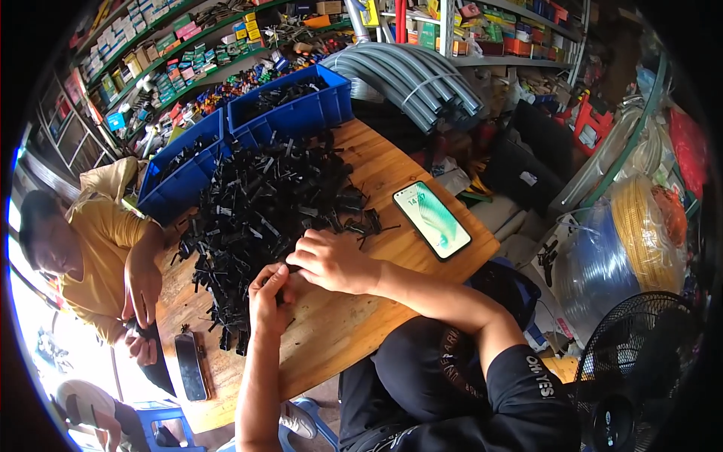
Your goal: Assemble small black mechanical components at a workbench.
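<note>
My left hand point(269, 297) is closed, thumb and forefinger pinched together, at the near edge of a big heap of small black plastic parts point(260, 200). Right against it, my right hand point(330, 260) has its fingers curled in. A little dark piece shows between the two hands, but the fingers cover most of it and its kind cannot be made out. The heap's parts look like short black clips with thin stems, piled on the wooden table point(331, 331).
Two blue bins point(294, 113) with black parts stand behind the heap. A lit phone point(431, 220) lies on the right, a dark phone point(192, 365) on the left. A co-worker in yellow point(105, 241) handles something dark at left. A black fan point(640, 361) stands lower right.
</note>
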`<state>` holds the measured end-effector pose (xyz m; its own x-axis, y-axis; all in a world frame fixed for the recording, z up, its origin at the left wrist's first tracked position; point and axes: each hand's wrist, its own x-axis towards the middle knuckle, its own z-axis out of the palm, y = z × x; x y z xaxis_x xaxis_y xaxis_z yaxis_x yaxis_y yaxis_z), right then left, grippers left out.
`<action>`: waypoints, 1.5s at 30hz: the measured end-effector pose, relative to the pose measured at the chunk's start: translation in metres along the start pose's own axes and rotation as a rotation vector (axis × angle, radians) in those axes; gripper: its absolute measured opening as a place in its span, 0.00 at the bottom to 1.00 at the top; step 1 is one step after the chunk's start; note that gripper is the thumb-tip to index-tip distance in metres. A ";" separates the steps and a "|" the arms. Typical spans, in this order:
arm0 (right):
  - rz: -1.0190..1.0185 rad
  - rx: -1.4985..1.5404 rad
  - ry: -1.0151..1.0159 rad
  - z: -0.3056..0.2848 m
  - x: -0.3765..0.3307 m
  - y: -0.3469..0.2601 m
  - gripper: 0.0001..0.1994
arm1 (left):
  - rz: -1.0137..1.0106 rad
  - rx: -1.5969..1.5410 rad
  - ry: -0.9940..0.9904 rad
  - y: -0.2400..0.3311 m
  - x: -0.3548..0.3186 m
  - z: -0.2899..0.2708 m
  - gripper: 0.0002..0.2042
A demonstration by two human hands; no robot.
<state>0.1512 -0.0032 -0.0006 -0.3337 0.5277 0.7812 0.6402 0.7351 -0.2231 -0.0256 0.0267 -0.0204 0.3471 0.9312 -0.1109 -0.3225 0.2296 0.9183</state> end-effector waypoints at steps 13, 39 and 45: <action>0.408 0.589 0.101 0.005 -0.008 0.006 0.02 | 0.186 0.168 0.053 0.006 -0.008 0.016 0.04; 0.089 -0.080 -0.106 0.011 -0.016 -0.003 0.16 | 0.172 0.277 0.072 -0.001 -0.014 0.026 0.07; 0.143 0.049 -0.155 0.013 -0.007 0.001 0.12 | 0.168 0.325 0.074 -0.004 -0.009 0.018 0.07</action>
<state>0.1455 -0.0010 -0.0141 -0.3470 0.6844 0.6412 0.6556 0.6659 -0.3560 -0.0117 0.0126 -0.0166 0.2445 0.9690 0.0358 -0.0692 -0.0194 0.9974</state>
